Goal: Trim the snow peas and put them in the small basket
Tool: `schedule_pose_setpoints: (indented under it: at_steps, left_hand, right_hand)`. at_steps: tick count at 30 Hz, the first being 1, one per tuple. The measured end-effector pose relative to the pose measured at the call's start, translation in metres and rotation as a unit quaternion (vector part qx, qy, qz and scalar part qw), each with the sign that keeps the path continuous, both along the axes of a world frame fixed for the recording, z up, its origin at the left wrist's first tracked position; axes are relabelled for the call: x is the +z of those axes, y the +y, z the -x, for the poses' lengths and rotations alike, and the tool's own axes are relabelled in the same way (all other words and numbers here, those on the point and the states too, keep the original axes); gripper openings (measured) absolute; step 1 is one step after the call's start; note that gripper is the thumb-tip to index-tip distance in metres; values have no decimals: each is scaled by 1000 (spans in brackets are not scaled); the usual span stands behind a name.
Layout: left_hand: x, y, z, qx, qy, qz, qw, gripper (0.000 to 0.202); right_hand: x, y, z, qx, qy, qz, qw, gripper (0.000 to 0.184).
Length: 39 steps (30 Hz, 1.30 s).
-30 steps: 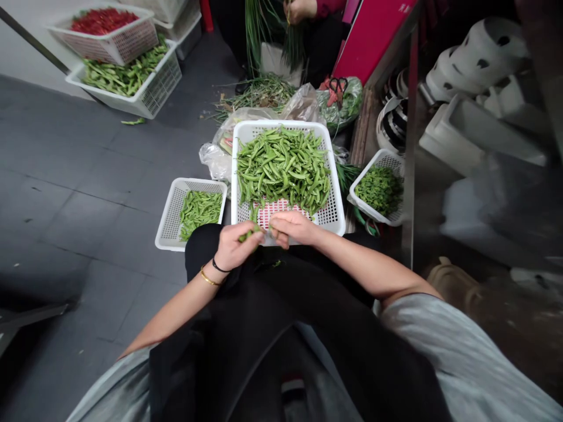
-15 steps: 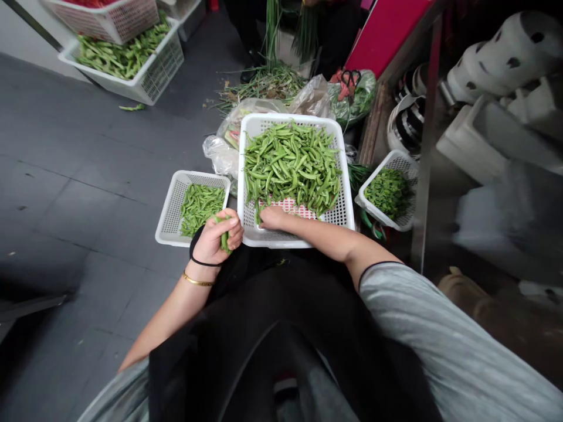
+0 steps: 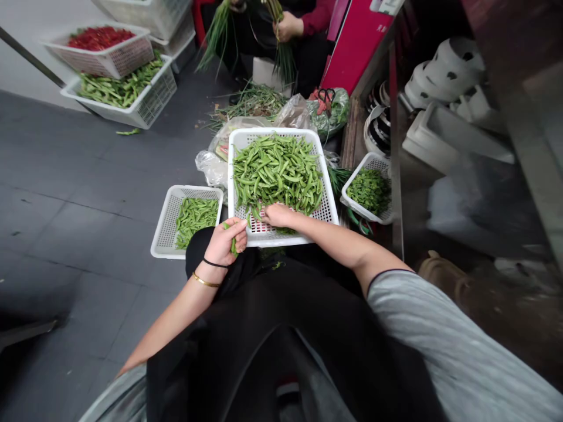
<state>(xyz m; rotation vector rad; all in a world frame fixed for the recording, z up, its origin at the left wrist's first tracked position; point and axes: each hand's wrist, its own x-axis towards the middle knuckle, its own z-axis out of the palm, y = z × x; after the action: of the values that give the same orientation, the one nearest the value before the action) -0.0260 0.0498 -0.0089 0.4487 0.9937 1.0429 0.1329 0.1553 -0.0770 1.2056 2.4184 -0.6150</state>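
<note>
A large white basket [image 3: 329, 215] sits right in front of me on my lap, heaped with green pea pods [image 3: 277, 173]. At its near left corner, my left hand [image 3: 227, 239] is closed around several pods, with pod ends poking out above and below the fist. My right hand [image 3: 278, 215] reaches into the basket at the near edge of the heap. Its fingertips are pinched at a pod there, partly hidden by the hand. Left of the large basket, a smaller white basket [image 3: 163, 231] contains more pods.
A small basket of leafy greens [image 3: 368, 189] stands to the right, near a metal shelf edge [image 3: 397, 193]. Plastic bags [image 3: 211, 164] and scissors [image 3: 325, 97] lie beyond. Across from me, a person's hand [image 3: 288, 26] holds green stalks. Stacked baskets [image 3: 149, 111] stand back left.
My view has shifted, showing more of the person opposite. My left hand has come over the basket's near left corner, closer to my right hand, which stays by the heap's near edge.
</note>
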Motion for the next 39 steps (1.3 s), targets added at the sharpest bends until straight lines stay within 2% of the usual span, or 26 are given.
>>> schedule_pose_setpoints:
  at_steps: [3, 5, 7, 9, 12, 14, 17, 20, 24, 26, 31, 33, 35, 37, 39]
  left_hand:
    - [7, -2, 4, 17, 10, -8, 1000, 37]
    - [7, -4, 9, 19, 19, -6, 1000, 35]
    - [5, -6, 12, 14, 38, 3, 999, 31]
    - [-1, -5, 11, -2, 67, 14, 998, 31]
    - [-11, -3, -1, -19, 121, 21, 992, 38]
    - [-17, -1, -10, -17, 146, 10, 989, 37]
    - [-21, 0, -17, -11, 141, -10, 990, 34]
    - [-18, 0, -15, -11, 86, 6, 996, 35]
    - [-12, -2, -16, -49, 0, 30, 998, 40]
    - [-10, -5, -20, -68, -22, 21, 997, 38]
    - [-10, -13, -29, -198, -38, 8, 980, 31]
    - [-8, -14, -27, -239, -33, -3, 970, 30]
    - [-4, -14, -22, -261, -26, -16, 965, 30]
    - [-2, -14, -15, -260, -13, -19, 965, 31]
    - [-1, -13, -10, -244, 8, -14, 970, 33]
  right_hand:
    - [-7, 3, 19, -2, -4, 18, 1000, 39]
    - [-4, 8, 23, -4, -8, 28, 1000, 36]
    - [6, 13, 16, -12, -14, 42, 999, 33]
    - [24, 12, 2, -19, -19, 58, 998, 30]
    - [55, -10, -19, -9, 21, 54, 998, 27]
    - [70, -35, -27, 17, 92, 10, 996, 22]
    - [77, -69, -32, 27, 172, -45, 984, 18]
    - [72, -83, -37, -50, 288, -25, 956, 19]
    - [71, -85, -45, -135, 447, 155, 870, 28]
    - [76, -90, -47, -147, 485, 206, 837, 30]
    - [86, -106, -48, -56, 505, 245, 826, 26]
    - [86, -104, -53, -82, 505, 275, 814, 26]
    - [84, -96, -64, -177, 521, 251, 796, 29]
    - [83, -85, -76, -264, 532, 173, 785, 33]
    - [85, -77, -85, -264, 514, 65, 813, 32]
